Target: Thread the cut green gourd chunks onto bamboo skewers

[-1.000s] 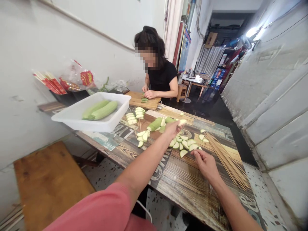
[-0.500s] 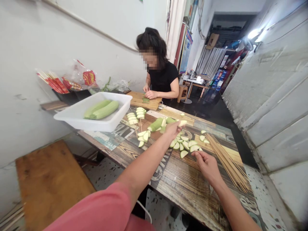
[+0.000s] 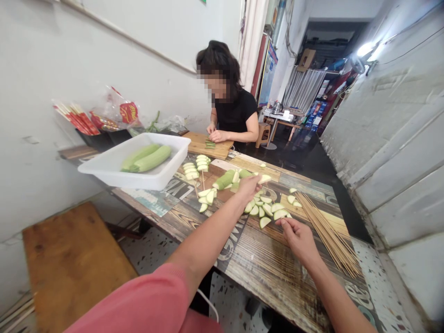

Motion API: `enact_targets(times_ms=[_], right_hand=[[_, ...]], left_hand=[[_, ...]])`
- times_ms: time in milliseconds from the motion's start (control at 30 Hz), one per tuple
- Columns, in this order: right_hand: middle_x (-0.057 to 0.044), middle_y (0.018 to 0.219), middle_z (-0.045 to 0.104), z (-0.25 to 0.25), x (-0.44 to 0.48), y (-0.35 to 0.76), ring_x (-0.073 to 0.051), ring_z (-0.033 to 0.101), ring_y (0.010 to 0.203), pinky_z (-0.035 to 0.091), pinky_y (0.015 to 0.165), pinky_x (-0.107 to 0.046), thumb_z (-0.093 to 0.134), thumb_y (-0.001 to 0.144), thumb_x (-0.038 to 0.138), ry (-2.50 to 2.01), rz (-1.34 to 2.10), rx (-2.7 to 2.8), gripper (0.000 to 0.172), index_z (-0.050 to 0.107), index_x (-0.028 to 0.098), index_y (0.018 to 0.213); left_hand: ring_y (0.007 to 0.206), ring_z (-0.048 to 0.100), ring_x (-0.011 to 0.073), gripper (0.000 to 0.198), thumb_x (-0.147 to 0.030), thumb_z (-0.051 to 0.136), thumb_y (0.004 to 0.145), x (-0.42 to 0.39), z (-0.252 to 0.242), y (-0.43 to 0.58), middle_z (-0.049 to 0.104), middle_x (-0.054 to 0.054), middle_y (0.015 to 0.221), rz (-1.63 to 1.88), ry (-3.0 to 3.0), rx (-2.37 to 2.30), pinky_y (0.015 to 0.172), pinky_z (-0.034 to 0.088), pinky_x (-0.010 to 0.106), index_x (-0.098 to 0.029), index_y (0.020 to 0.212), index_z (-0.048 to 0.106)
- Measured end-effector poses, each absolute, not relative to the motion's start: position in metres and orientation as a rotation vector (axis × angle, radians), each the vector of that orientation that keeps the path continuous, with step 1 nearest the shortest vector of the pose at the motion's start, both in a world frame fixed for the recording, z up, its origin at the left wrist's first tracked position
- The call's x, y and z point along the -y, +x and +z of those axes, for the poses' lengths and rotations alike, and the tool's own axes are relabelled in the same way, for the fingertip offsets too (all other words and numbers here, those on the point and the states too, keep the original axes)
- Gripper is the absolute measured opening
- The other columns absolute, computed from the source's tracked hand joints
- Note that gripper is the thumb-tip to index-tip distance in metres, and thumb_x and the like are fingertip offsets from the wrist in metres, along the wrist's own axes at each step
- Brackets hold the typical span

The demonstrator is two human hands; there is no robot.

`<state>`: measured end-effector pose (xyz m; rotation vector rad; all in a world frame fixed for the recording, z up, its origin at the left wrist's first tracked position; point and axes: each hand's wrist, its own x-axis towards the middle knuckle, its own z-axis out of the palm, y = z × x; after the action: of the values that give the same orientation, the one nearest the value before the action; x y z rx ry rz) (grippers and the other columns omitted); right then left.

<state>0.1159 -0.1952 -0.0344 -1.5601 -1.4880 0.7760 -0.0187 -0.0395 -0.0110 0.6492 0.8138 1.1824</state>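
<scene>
wood-print tabletop [image 3: 263, 263] nearest; the right hand [image 3: 298, 236] keeps its grip pinched beside zucchini slices [image 3: 266, 209], contents unclear; farther, the left hand's [image 3: 250, 186] grip clasps one half-round zucchini slice [image 3: 265, 178]. a light, steady pinch should avoid snapping it.

The table [image 3: 274, 263] has a plank pattern with printed lettering. A white tub [image 3: 138, 182] sits toward its left end, near a wooden cutting board [image 3: 225, 149] at the far edge. Green-rimmed slices [image 3: 265, 223] lie heaped mid-table, a few just beside a long bundle of thin sticks [image 3: 328, 236].
</scene>
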Motion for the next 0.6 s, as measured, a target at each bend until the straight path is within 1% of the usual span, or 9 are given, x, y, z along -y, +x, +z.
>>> enact_targets(times_ms=[200, 367, 433, 500, 600], right_hand=[[0.008, 0.041, 0.027, -0.031, 0.196, 0.113, -0.006, 0.021, 0.038, 0.014, 0.040, -0.020, 0.049, 0.074, 0.056, -1.510, 0.920, 1.394, 0.043, 0.060, 0.015, 0.079], [0.009, 0.040, 0.027, -0.030, 0.196, 0.111, -0.005, 0.018, 0.036, 0.012, 0.038, -0.019, 0.053, 0.071, 0.056, -1.472, 1.014, 1.247, 0.042, 0.058, 0.014, 0.078], [0.010, 0.039, 0.028, -0.028, 0.196, 0.109, -0.004, 0.018, 0.035, 0.012, 0.036, -0.019, 0.055, 0.070, 0.055, -1.458, 1.053, 1.183, 0.041, 0.057, 0.015, 0.079], [0.010, 0.040, 0.028, -0.026, 0.197, 0.106, -0.004, 0.018, 0.035, 0.011, 0.035, -0.018, 0.057, 0.069, 0.054, -1.437, 1.103, 1.140, 0.040, 0.056, 0.015, 0.080], [0.011, 0.040, 0.026, -0.024, 0.198, 0.103, -0.003, 0.015, 0.034, 0.010, 0.034, -0.017, 0.058, 0.069, 0.053, -1.404, 1.197, 1.110, 0.039, 0.054, 0.016, 0.081]], left_hand=[[0.039, 0.042, 0.0012, 0.005, -0.011, 0.061, 0.073, 0.045, -0.012, -0.015, 0.060, 0.006, 0.060, 1.139, 0.726, -0.834, 0.035, 0.024, 0.011, -0.006, 0.074, 0.061], [0.039, 0.044, 0.0020, 0.009, -0.014, 0.062, 0.074, 0.049, -0.017, -0.007, 0.061, 0.004, 0.061, 1.142, 0.754, -0.840, 0.035, 0.026, 0.012, -0.007, 0.079, 0.062], [0.043, 0.050, 0.0042, 0.012, -0.017, 0.063, 0.074, 0.050, -0.017, -0.006, 0.063, 0.006, 0.067, 1.137, 0.699, -0.799, 0.037, 0.031, 0.013, -0.008, 0.082, 0.061], [0.053, 0.059, 0.0088, 0.015, -0.022, 0.062, 0.076, 0.050, -0.015, -0.006, 0.065, 0.007, 0.074, 1.101, 0.595, -0.727, 0.044, 0.039, 0.015, -0.010, 0.085, 0.060], [0.063, 0.064, 0.0140, 0.016, -0.027, 0.061, 0.079, 0.051, -0.011, -0.009, 0.066, 0.008, 0.076, 0.997, 0.444, -0.674, 0.054, 0.047, 0.021, -0.011, 0.084, 0.058]])
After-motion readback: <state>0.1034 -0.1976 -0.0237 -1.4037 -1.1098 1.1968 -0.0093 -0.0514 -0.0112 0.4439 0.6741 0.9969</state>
